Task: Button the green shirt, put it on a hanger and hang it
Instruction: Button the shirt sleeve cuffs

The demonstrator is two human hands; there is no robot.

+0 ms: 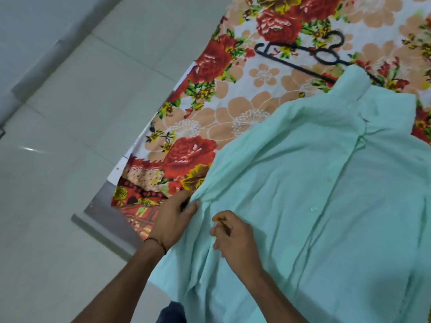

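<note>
A person's two bare hands worked on a green shirt [326,206] spread front-up across a bed [210,108] covered in a bright floral sheet. A pale tiled floor [58,136] lay to the left. The shirt's collar [356,82] pointed away from the viewer and overlapped one arm of a black hanger [303,64] lying flat on the sheet.

The left hand [173,220], with a thin band at the wrist, gripped a bunched fold at the shirt's near left edge. The right hand [235,238] rested on the cloth just beside it, fingers curled, thumb and forefinger seemingly pinching a bit of fabric.

Small pale buttons [313,209] ran down the front strip, which appeared closed where it showed. The lowest part was too creased to tell.

The step in hand looked like straightening the shirt's side, late in the buttoning stage. The next move would likely call for checking the bottom buttons, then reaching for the hanger and feeding it in through the collar.
</note>
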